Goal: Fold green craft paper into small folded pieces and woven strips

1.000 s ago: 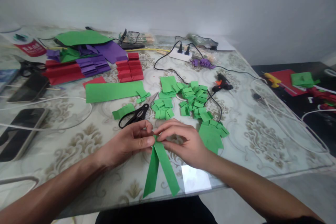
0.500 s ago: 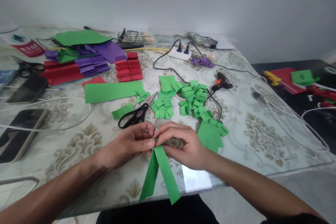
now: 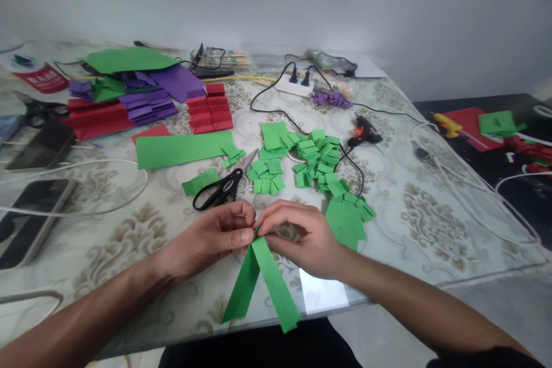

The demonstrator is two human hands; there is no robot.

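Between my hands hangs a green paper strip (image 3: 273, 284), bent at the top so that two long ends spread downward over the table's front edge. My left hand (image 3: 222, 233) is closed, thumb and fingers pinching the strip at its fold. From the other side my right hand (image 3: 302, 233) is also closed on it, its fingertips curled over the top. The exact shape of the fold is partly hidden by the fingers. Just beyond my left hand lie black-handled scissors (image 3: 224, 184), slightly spread. Small folded green paper pieces (image 3: 319, 158) lie in heaps beyond my right hand.
A glue gun (image 3: 364, 131) rests at the right, its cord running to a power strip (image 3: 294, 86). Red folded paper (image 3: 210, 109) and purple paper (image 3: 149, 106) lie at the back left. Two phones, one a grey-edged phone (image 3: 37, 218), lie left. A white cable (image 3: 478, 201) loops at right.
The two hanging ends of the green strip have spread farther apart. My hands stay in nearly the same place, still pinching the fold.
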